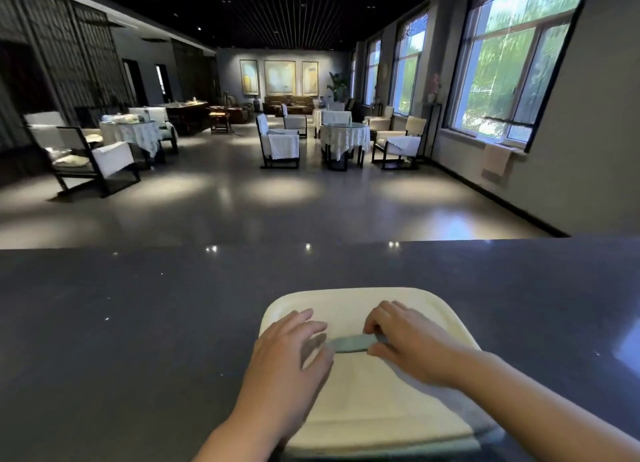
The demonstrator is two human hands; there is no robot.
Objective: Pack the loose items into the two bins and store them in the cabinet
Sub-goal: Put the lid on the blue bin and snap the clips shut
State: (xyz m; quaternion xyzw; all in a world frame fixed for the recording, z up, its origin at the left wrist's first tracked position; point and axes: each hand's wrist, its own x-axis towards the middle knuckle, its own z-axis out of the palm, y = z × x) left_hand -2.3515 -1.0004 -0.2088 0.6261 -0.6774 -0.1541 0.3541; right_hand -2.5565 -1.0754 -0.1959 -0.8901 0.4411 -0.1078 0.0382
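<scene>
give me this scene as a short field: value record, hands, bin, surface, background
surface: dark grey speckled stone counter
bin: cream rounded-rectangular plastic lid closed over a bin, on the counter's near edge
handle: grey-green oblong handle at the lid's centre
left hand: fingers spread, resting on the lid by the handle's left end
right hand: fingers curled round the handle's right end
loose items: none visible on the counter
background: lounge with white-covered armchairs, round clothed tables, large windows
cabinet: not in view

A dark tabletop (138,323) spans the foreground; beyond it lies a glossy floor (242,198) with white-covered armchairs (280,143), clothed round tables (344,138), three paintings (280,78) and tall windows (512,63) on the right
</scene>
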